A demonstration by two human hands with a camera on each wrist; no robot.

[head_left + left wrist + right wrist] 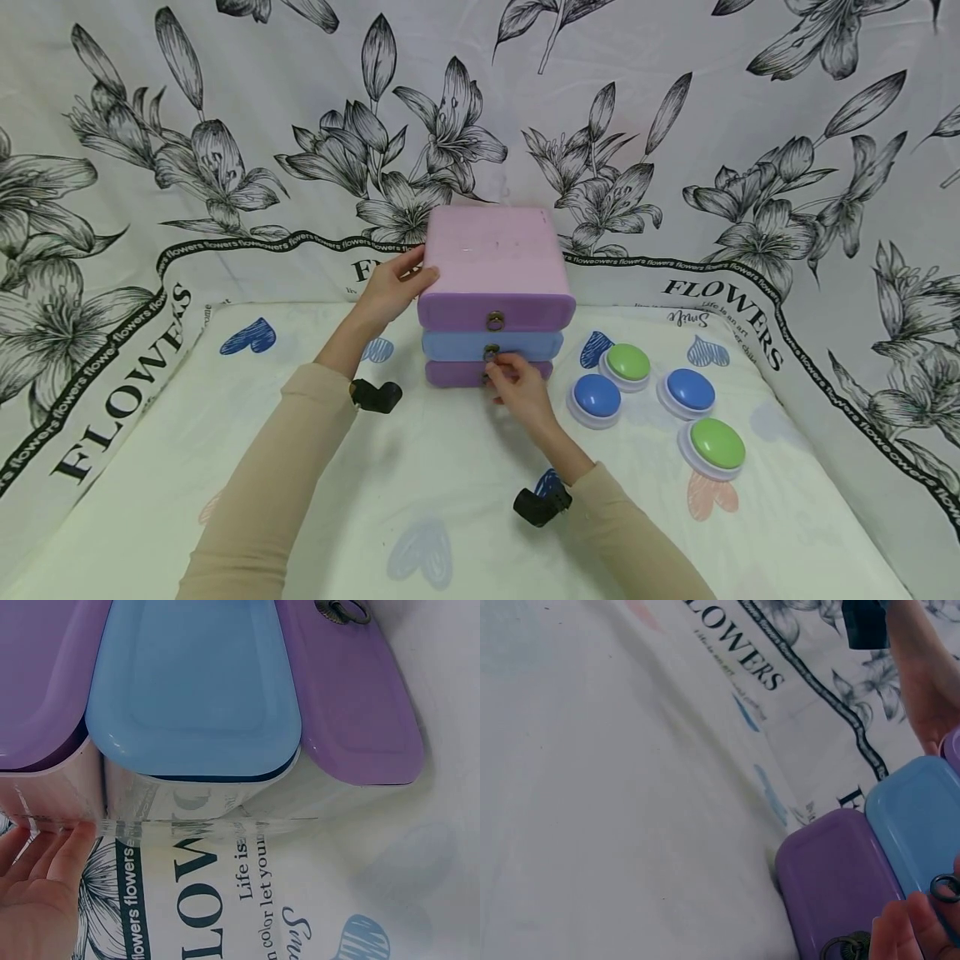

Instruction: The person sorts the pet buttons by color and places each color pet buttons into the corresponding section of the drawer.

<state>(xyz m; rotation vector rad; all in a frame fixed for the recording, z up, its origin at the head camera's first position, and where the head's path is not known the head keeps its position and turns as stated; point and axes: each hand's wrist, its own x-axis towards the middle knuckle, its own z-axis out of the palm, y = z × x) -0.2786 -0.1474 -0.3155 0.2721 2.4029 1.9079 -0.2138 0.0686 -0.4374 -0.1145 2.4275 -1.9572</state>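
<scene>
A small drawer box with a pink top [495, 250] stands on the table, its three fronts stacked: purple top drawer [453, 312], blue middle drawer [450, 345] and purple bottom drawer [448, 375]. Each front carries a bronze ring pull. My left hand [393, 287] steadies the box's left side, its fingers extended along the pink wall [56, 791] in the left wrist view. At the blue drawer, my right hand [519, 392] pinches the ring pull [945, 887] with thumb and finger. The bottom ring pull [847, 946] lies just beside its other fingers.
To the right of the box sit two blue push buttons [597, 395] and two green push buttons [717, 443] on white bases. A white cloth [337, 533] with hearts covers the table. Flower-printed fabric [247, 67] rises behind. Black wrist cameras [377, 397] hang at both cuffs.
</scene>
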